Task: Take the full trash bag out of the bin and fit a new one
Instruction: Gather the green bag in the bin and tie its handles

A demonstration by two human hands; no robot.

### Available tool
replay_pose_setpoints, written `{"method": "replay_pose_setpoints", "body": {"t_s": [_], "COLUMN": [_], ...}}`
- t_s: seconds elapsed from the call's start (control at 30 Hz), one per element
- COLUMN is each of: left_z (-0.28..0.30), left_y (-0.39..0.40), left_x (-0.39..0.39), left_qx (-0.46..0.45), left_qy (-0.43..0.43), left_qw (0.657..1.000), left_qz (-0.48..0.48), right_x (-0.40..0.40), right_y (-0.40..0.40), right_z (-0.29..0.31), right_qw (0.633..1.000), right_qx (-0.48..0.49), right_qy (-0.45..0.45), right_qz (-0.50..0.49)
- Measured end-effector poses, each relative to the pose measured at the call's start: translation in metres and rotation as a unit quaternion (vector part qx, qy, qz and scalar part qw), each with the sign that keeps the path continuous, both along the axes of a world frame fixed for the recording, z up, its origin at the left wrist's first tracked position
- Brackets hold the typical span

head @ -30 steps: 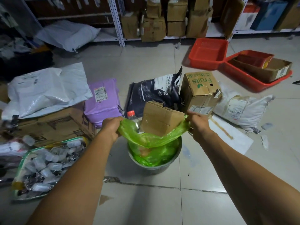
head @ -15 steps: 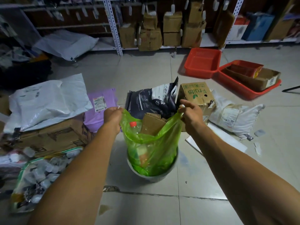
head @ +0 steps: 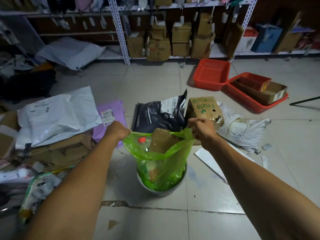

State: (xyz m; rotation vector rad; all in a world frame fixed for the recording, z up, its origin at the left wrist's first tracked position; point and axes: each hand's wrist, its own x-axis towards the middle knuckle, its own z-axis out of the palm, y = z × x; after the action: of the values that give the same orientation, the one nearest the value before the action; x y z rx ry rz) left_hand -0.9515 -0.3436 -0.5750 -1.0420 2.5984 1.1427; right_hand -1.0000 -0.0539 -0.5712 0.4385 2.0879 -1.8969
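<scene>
A translucent green trash bag (head: 166,163) stands stretched tall, its bottom still inside a small round metal bin (head: 161,191) on the tiled floor. Through its open top I see folded cardboard (head: 162,140) and a plastic bottle with a red cap (head: 142,139). My left hand (head: 117,131) grips the bag's left rim. My right hand (head: 201,128) pinches the right rim. Both hold the bag's mouth apart above the bin.
Behind the bin lie a dark pet-food bag (head: 161,113), a "Fruits" carton (head: 204,110) and a purple parcel (head: 109,118). White mailers and flat boxes (head: 57,115) crowd the left. Red crates (head: 212,74) sit at the right. Shelving with cartons (head: 173,40) lines the back.
Both hands have risen with the bag's rim. The bag went from bunched at the bin's top to pulled up tall, with more of its body out of the bin.
</scene>
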Motion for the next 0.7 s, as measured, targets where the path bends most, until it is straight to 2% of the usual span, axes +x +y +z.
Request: {"method": "replay_pose_setpoints", "body": {"t_s": [0.07, 0.17, 0.23, 0.33, 0.43, 0.6, 0.7], "left_z": [0.004, 0.012, 0.015, 0.025, 0.036, 0.061, 0.070], "left_y": [-0.002, 0.003, 0.006, 0.010, 0.016, 0.033, 0.033], "left_x": [-0.003, -0.005, -0.007, -0.012, -0.016, -0.009, -0.008], "left_qx": [0.055, 0.175, 0.230, 0.300, 0.361, 0.379, 0.371], "left_qy": [0.047, 0.070, 0.090, 0.148, 0.190, 0.239, 0.244], "left_qw": [0.997, 0.979, 0.965, 0.936, 0.906, 0.890, 0.892], "left_qz": [0.036, 0.071, 0.089, 0.108, 0.116, 0.080, 0.080], "right_x": [-0.001, -0.004, -0.005, -0.006, -0.007, 0.004, 0.006], "right_y": [0.006, 0.014, 0.018, 0.020, 0.014, 0.003, 0.000], "right_z": [-0.005, -0.010, -0.010, -0.006, 0.005, 0.042, 0.052], "right_qw": [0.993, 0.960, 0.945, 0.941, 0.960, 0.992, 0.993], "right_qx": [0.104, 0.260, 0.305, 0.319, 0.262, 0.077, 0.043], "right_qy": [0.010, 0.021, 0.012, 0.007, 0.023, 0.092, 0.107], "right_qz": [0.045, 0.102, 0.120, 0.114, 0.094, 0.044, 0.033]}}
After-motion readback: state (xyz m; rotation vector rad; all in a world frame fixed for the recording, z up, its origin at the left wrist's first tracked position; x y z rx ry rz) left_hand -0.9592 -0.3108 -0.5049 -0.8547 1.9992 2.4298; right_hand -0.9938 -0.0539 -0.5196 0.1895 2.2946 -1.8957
